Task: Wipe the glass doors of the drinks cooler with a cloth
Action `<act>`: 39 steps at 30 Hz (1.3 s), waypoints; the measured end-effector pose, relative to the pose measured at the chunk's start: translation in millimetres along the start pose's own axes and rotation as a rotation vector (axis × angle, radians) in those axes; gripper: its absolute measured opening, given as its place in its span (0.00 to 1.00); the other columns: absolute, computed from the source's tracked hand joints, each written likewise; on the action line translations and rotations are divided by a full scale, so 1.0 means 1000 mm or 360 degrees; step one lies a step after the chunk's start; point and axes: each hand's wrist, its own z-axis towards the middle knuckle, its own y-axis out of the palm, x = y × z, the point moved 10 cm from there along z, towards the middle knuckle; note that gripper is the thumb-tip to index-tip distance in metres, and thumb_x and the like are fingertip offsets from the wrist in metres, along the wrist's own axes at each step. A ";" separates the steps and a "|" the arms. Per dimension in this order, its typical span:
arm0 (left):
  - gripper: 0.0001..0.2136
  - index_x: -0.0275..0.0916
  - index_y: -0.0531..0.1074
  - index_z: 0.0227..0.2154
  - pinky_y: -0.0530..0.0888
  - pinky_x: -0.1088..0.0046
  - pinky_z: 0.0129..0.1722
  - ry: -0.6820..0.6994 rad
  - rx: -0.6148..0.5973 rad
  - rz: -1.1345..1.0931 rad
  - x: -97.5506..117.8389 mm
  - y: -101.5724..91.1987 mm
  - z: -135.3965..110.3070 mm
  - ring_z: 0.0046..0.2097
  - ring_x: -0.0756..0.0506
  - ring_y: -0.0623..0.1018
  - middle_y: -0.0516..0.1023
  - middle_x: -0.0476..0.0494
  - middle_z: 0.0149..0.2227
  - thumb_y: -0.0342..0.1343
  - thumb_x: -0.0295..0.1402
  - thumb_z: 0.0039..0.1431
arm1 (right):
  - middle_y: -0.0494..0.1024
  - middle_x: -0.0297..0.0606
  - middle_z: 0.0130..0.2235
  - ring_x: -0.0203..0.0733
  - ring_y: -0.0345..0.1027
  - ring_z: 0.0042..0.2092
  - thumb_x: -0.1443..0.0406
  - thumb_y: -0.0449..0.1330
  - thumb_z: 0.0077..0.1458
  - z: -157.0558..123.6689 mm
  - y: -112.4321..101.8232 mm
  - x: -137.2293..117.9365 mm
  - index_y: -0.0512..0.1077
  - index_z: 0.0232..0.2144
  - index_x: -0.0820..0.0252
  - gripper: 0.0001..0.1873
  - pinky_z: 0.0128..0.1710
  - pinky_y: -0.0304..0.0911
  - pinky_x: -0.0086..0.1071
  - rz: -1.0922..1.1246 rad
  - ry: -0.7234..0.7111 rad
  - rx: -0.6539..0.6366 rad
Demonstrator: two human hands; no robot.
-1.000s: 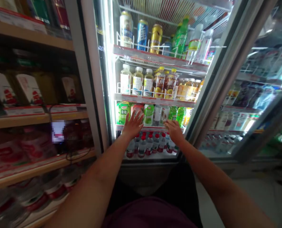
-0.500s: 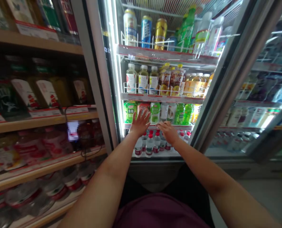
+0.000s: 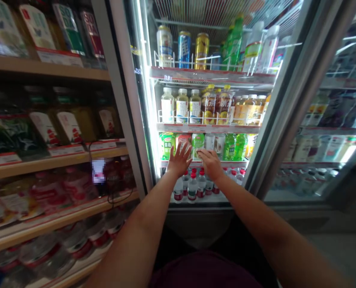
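Note:
My left hand (image 3: pixel 180 161) reaches into the lit drinks cooler with its fingers spread, holding nothing. It lies in front of the red-labelled drink (image 3: pixel 183 138) on the third shelf and hides its lower part. Just right of it, my right hand (image 3: pixel 210 163) has its fingers stretched out to the left, before a pale green bottle (image 3: pixel 198 141). Whether either hand touches a bottle, I cannot tell. A green-labelled drink (image 3: pixel 167 145) stands to the left, with green bottles (image 3: pixel 230 146) to the right. Below the hands are small red-capped water bottles (image 3: pixel 192 188).
Cans (image 3: pixel 184 50) and bottles line the upper cooler shelf, and yellow-capped tea bottles (image 3: pixel 225 105) the one beneath. A metal door frame (image 3: pixel 288 116) slants on the right. On the left, wooden shelves (image 3: pixel 54 160) hold bottles, with a lit phone-like screen (image 3: pixel 98 170) hanging there.
The view has shifted slightly, so the shelves sit a little lower and further right. Both hands stay near the third shelf; the right hand's fingers look straighter.

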 end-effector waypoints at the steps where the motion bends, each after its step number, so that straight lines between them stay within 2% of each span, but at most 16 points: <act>1: 0.30 0.45 0.50 0.71 0.40 0.40 0.70 0.0003 0.0006 0.0000 0.000 0.000 0.000 0.73 0.36 0.39 0.45 0.39 0.73 0.51 0.42 0.69 | 0.76 0.41 0.57 0.49 0.63 0.52 0.73 0.52 0.63 0.001 -0.001 -0.001 0.74 0.56 0.61 0.21 0.58 0.63 0.43 0.0001 -0.0001 0.0002; 6: 0.31 0.45 0.50 0.70 0.40 0.40 0.70 -0.0015 0.0024 0.0025 -0.002 0.002 0.000 0.73 0.36 0.39 0.45 0.39 0.73 0.51 0.43 0.69 | 0.78 0.39 0.54 0.48 0.65 0.51 0.75 0.53 0.61 0.003 0.006 -0.010 0.75 0.54 0.59 0.22 0.56 0.65 0.42 0.0012 -0.0132 -0.0202; 12: 0.31 0.45 0.49 0.71 0.40 0.41 0.70 0.0001 0.0003 0.0032 0.000 0.001 -0.001 0.73 0.37 0.39 0.45 0.39 0.73 0.51 0.42 0.69 | 0.77 0.40 0.57 0.49 0.62 0.54 0.71 0.52 0.65 0.022 -0.019 0.006 0.73 0.57 0.60 0.21 0.59 0.61 0.43 -0.0016 0.0032 0.0077; 16: 0.31 0.45 0.48 0.71 0.40 0.40 0.70 -0.0016 0.0001 0.0025 -0.001 0.001 -0.001 0.74 0.37 0.39 0.44 0.40 0.73 0.49 0.42 0.70 | 0.78 0.40 0.55 0.49 0.63 0.52 0.73 0.53 0.63 0.017 -0.006 -0.008 0.74 0.55 0.61 0.21 0.58 0.62 0.42 -0.0044 -0.0142 -0.0134; 18: 0.30 0.45 0.49 0.71 0.40 0.41 0.70 -0.0019 -0.0016 0.0021 -0.001 0.002 0.000 0.74 0.37 0.40 0.45 0.40 0.73 0.49 0.42 0.70 | 0.78 0.40 0.55 0.49 0.63 0.52 0.73 0.52 0.63 0.018 -0.005 -0.009 0.74 0.55 0.60 0.21 0.58 0.62 0.41 -0.0045 -0.0198 -0.0164; 24: 0.30 0.46 0.49 0.71 0.41 0.40 0.70 -0.0027 -0.0057 -0.0003 -0.002 0.003 0.001 0.74 0.36 0.41 0.46 0.39 0.73 0.50 0.41 0.70 | 0.76 0.43 0.57 0.50 0.64 0.52 0.68 0.50 0.66 0.046 -0.038 0.022 0.74 0.57 0.60 0.20 0.59 0.61 0.44 -0.0064 0.0097 0.0228; 30: 0.31 0.46 0.49 0.71 0.39 0.41 0.70 -0.0020 -0.0036 -0.0016 -0.002 0.002 0.000 0.74 0.37 0.39 0.44 0.41 0.73 0.50 0.41 0.69 | 0.77 0.42 0.57 0.48 0.64 0.53 0.69 0.51 0.67 0.043 -0.035 0.015 0.73 0.57 0.61 0.20 0.60 0.60 0.42 -0.0062 -0.0049 0.0082; 35: 0.30 0.45 0.50 0.70 0.41 0.39 0.69 -0.0027 -0.0030 0.0031 -0.003 0.003 0.000 0.73 0.36 0.40 0.45 0.39 0.73 0.50 0.41 0.69 | 0.75 0.46 0.58 0.50 0.64 0.54 0.69 0.48 0.66 0.056 -0.063 0.048 0.73 0.57 0.64 0.22 0.61 0.60 0.46 -0.0036 0.0229 0.0353; 39: 0.30 0.44 0.49 0.71 0.42 0.39 0.69 -0.0030 -0.0035 0.0040 -0.002 0.000 0.000 0.74 0.37 0.40 0.45 0.38 0.73 0.49 0.40 0.70 | 0.75 0.47 0.58 0.51 0.65 0.55 0.70 0.48 0.64 0.044 -0.061 0.057 0.73 0.57 0.62 0.24 0.61 0.60 0.50 0.0021 0.0302 0.0385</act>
